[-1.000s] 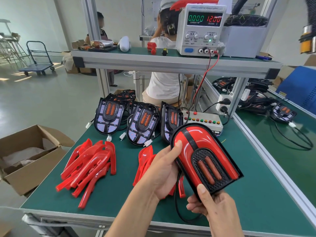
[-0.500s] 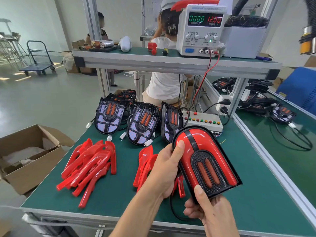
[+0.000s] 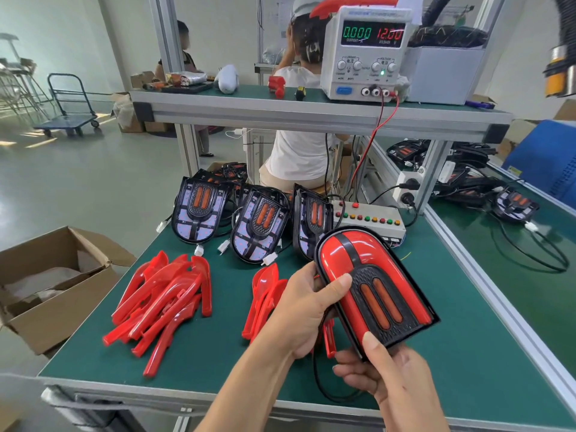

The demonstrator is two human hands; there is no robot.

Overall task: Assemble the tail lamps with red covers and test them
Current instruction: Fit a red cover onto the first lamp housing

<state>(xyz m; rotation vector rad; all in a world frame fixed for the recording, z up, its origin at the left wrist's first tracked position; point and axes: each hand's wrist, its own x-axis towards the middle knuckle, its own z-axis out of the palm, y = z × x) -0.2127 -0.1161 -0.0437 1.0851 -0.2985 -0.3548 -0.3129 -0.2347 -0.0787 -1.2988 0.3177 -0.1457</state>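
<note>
Two hands hold one tail lamp (image 3: 372, 291) up over the near right part of the table (image 3: 452, 353). Our left hand (image 3: 304, 310) grips its left edge, thumb on the shiny red cover (image 3: 338, 261). Our right hand (image 3: 385, 374) pinches its bottom edge. We think the lamp is light, hard plastic, and the smooth cover may slip, so the black rim is the best place to hold. Its black wire (image 3: 324, 385) hangs down and may snag. Loose red covers (image 3: 165, 304) lie near the left edge.
</note>
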